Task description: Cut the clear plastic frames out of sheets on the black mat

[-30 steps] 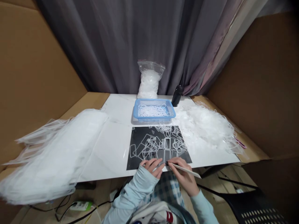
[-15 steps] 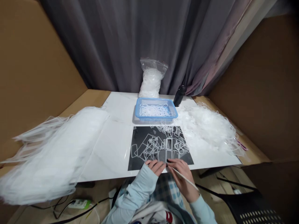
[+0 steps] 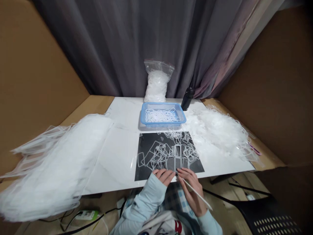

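Observation:
My left hand (image 3: 164, 175) lies at the front edge of a dark mat (image 3: 144, 173), fingers bent side by side. Its fingertips are closed at the lower end of a white plastic frame strip (image 3: 178, 160); the thumb is hidden. Close beside it, my right hand (image 3: 192, 186) is closed around a slim white pen-like stick (image 3: 199, 195), which slants back over the palm. The stick's tip is near the left fingertips, too small to make out. Many thin white rectangular plastic frames (image 3: 160, 155) lie tangled across the mat, beyond both hands.
Behind the mat stands a blue basket (image 3: 163, 124) holding white pieces, then a filled zip bag (image 3: 156, 86) and a black bottle (image 3: 187, 99). White plastic heaps lie at left (image 3: 61, 163) and right (image 3: 220, 130). Cardboard walls (image 3: 264, 88) flank the white table (image 3: 107, 160).
The view has shifted slightly. Both hands keep their places at the mat's front edge, and the right hand still holds the stick, more of whose rear end shows.

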A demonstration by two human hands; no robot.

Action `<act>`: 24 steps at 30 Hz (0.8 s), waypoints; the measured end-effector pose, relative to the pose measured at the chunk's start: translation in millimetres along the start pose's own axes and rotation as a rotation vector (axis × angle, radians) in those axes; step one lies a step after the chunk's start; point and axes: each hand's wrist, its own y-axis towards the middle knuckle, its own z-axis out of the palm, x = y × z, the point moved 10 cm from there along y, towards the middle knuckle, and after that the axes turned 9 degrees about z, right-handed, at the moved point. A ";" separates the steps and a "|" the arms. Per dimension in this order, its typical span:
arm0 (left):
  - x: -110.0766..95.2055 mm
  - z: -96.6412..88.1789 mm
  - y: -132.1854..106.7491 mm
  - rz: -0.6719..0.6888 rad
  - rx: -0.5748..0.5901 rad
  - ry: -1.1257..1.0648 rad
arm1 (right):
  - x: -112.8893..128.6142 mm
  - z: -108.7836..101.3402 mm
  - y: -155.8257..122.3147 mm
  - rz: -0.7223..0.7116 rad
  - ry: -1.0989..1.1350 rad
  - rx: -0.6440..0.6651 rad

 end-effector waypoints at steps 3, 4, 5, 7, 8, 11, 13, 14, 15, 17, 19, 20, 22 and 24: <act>-0.7 -0.8 1.1 0.000 0.009 0.006 | -0.9 1.1 -0.3 0.000 0.007 -0.017; -0.8 -1.4 1.4 -0.001 0.009 0.010 | -0.9 1.6 -0.1 -0.004 0.001 -0.021; -1.0 -2.3 1.6 -0.002 0.004 0.013 | -0.4 1.8 0.2 -0.013 -0.007 -0.027; -1.0 -4.6 1.9 -0.004 -0.017 0.010 | 2.2 3.0 0.6 -0.045 -0.031 -0.029; -0.7 -5.6 2.2 -0.005 -0.028 0.004 | 4.0 3.9 0.8 -0.064 -0.047 -0.026; -0.4 -6.3 3.7 0.004 -0.038 0.003 | 8.7 7.3 0.8 -0.104 -0.103 -0.021; -0.6 -7.0 5.5 0.016 -0.038 0.017 | 10.3 9.7 0.7 -0.117 -0.151 -0.027; -0.7 -7.9 6.5 0.021 -0.042 0.023 | 10.7 11.4 0.8 -0.124 -0.179 -0.026; -0.7 -9.0 7.4 0.024 -0.048 0.026 | 10.5 13.2 1.3 -0.132 -0.209 -0.022; 0.0 -10.0 8.6 0.020 -0.053 0.022 | 8.4 13.4 4.6 -0.152 -0.263 -0.027; 0.3 -10.2 8.3 0.018 -0.060 0.016 | 2.7 5.5 12.9 -0.167 -0.302 -0.061; 0.5 -8.7 7.5 0.015 -0.051 0.017 | -1.7 -2.6 19.2 -0.168 -0.317 -0.095; 1.0 -4.2 4.6 0.009 -0.024 0.028 | -13.3 -26.5 35.8 -0.146 -0.348 -0.192; 1.9 1.4 0.8 -0.005 0.012 0.035 | -24.2 -62.3 52.4 -0.101 -0.386 -0.376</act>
